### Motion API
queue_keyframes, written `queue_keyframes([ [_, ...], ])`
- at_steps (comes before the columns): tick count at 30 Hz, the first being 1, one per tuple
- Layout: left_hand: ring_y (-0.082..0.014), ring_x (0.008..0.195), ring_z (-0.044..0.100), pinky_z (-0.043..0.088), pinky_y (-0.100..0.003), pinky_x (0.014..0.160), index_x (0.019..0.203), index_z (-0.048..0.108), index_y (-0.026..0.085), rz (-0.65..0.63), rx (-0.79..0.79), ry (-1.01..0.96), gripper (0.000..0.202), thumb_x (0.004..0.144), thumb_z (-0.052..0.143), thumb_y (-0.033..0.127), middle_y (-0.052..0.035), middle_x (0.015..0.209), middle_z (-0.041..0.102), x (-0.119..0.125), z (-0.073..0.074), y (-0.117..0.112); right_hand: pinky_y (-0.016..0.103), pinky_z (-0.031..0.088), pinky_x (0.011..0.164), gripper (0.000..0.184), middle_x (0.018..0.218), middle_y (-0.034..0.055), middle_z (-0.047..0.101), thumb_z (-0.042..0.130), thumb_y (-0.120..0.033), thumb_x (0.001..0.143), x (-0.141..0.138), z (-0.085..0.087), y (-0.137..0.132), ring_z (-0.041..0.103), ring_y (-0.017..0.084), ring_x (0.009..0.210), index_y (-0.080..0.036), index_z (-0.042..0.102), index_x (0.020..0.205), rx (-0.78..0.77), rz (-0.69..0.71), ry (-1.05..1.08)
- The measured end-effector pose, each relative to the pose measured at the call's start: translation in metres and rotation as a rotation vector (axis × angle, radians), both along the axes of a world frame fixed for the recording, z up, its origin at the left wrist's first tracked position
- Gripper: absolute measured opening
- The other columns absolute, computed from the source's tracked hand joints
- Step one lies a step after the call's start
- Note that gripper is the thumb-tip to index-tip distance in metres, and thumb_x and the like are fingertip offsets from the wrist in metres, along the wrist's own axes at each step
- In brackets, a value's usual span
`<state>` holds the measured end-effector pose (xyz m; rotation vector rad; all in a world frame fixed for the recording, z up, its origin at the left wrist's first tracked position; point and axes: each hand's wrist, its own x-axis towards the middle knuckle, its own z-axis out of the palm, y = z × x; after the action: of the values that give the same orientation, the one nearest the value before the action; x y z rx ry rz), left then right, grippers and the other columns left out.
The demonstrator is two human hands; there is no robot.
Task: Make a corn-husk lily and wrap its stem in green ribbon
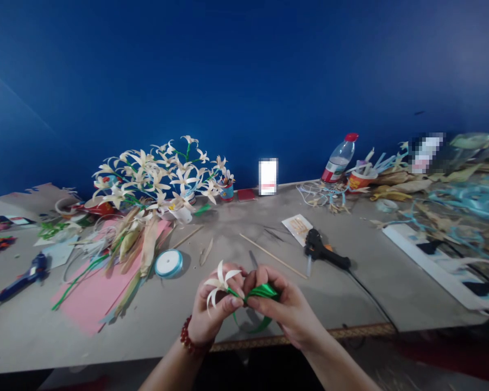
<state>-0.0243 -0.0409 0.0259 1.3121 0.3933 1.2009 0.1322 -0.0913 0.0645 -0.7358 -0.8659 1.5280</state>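
Near the table's front edge, my left hand [218, 309] is closed on the stem of a white flower [220, 283], whose narrow petals curl out over the fingers. A glossy green ribbon [264, 293] is pinched in my right hand [283, 304]. The fingertips of both hands come together where the ribbon meets the green stem. Below the hands a loop of the ribbon hangs down. A red bead bracelet [190, 335] circles my left wrist. The stem's lower part is hidden by the fingers.
White flowers [158, 174] on green stems stand at the back left. A white-and-blue ribbon spool [168, 263] and pink paper [92, 296] lie left. To the right are a black glue gun [324, 251], a power strip [436, 271] and a bottle [339, 158]. A blue glue gun [22, 279] lies far left.
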Motion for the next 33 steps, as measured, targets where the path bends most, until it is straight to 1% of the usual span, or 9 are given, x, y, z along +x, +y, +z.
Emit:
queue_keyframes([
  [2,-0.0272,0.09,0.06,0.047,-0.05,0.091,0.076,0.072,0.019,0.017,0.019,0.021,0.015,0.078,0.073,0.034,-0.0071,0.08,0.062,0.0,0.004,0.0,0.022,0.038,0.06,0.04,0.069,-0.0022,0.056,0.082,-0.031,0.072,0.0,0.002,0.0,0.05,0.01,0.063,-0.019,0.045,0.066,-0.004,0.003,-0.001],
  [5,-0.0304,0.093,0.059,0.052,-0.049,0.084,0.074,0.071,0.018,0.029,0.01,0.051,0.022,0.077,0.073,0.04,-0.0095,0.081,0.062,0.001,0.008,0.0,0.023,0.041,0.06,0.037,0.069,-0.0013,0.06,0.082,-0.031,0.073,0.0,0.004,0.001,0.054,0.011,0.062,-0.018,0.048,0.068,-0.02,0.017,0.008],
  [9,-0.0287,0.089,0.06,0.053,-0.048,0.081,0.072,0.069,0.018,0.035,0.027,0.056,0.026,0.078,0.073,0.043,-0.0088,0.078,0.061,0.003,0.007,-0.001,0.022,0.041,0.058,0.037,0.067,-0.0016,0.06,0.083,-0.032,0.072,0.0,0.003,0.001,0.055,0.01,0.06,-0.017,0.049,0.068,-0.035,0.022,0.03],
  [14,-0.0292,0.093,0.06,0.052,-0.047,0.083,0.075,0.068,0.018,0.09,0.058,0.066,0.022,0.08,0.071,0.039,-0.0087,0.081,0.061,0.005,0.009,-0.003,0.021,0.038,0.054,0.039,0.063,-0.0031,0.058,0.083,-0.032,0.072,-0.001,0.001,0.002,0.052,0.009,0.056,-0.018,0.048,0.067,-0.041,-0.004,0.045],
  [17,-0.0289,0.095,0.06,0.051,-0.047,0.087,0.078,0.066,0.018,0.055,0.049,0.043,0.017,0.082,0.07,0.034,-0.0083,0.082,0.062,0.006,0.012,-0.002,0.021,0.038,0.054,0.039,0.061,-0.0041,0.056,0.083,-0.034,0.072,-0.001,0.003,0.001,0.051,0.008,0.054,-0.018,0.048,0.066,-0.043,-0.02,0.029],
  [21,-0.0272,0.093,0.06,0.048,-0.049,0.091,0.081,0.063,0.017,-0.016,0.026,0.0,0.013,0.083,0.068,0.029,-0.007,0.078,0.06,0.008,0.015,-0.001,0.021,0.04,0.056,0.038,0.061,-0.0041,0.057,0.083,-0.033,0.072,0.001,0.004,-0.001,0.053,0.009,0.054,-0.017,0.048,0.067,-0.048,-0.028,0.018],
  [24,-0.0272,0.091,0.06,0.047,-0.051,0.091,0.08,0.064,0.018,-0.005,0.038,0.014,0.014,0.082,0.069,0.031,-0.0069,0.076,0.06,0.008,0.015,-0.001,0.022,0.039,0.055,0.039,0.059,-0.0043,0.057,0.083,-0.032,0.071,0.001,0.004,-0.001,0.053,0.009,0.054,-0.017,0.047,0.065,-0.065,-0.016,0.042],
  [28,-0.0241,0.078,0.059,0.046,-0.054,0.091,0.077,0.066,0.019,0.045,0.109,0.056,0.017,0.08,0.071,0.035,-0.0054,0.072,0.061,0.005,0.016,0.001,0.021,0.038,0.053,0.037,0.059,-0.0038,0.057,0.082,-0.028,0.071,-0.001,0.004,-0.001,0.052,0.008,0.052,-0.017,0.047,0.064,-0.094,0.001,0.091],
  [33,-0.0183,0.07,0.057,0.04,-0.056,0.099,0.078,0.07,0.023,-0.026,0.245,0.053,0.011,0.079,0.074,0.033,-0.0013,0.069,0.06,0.003,0.025,0.007,0.019,0.037,0.049,0.034,0.063,-0.0028,0.06,0.082,-0.023,0.068,-0.003,0.003,0.0,0.054,0.008,0.051,-0.017,0.049,0.065,-0.157,0.049,0.133],
])
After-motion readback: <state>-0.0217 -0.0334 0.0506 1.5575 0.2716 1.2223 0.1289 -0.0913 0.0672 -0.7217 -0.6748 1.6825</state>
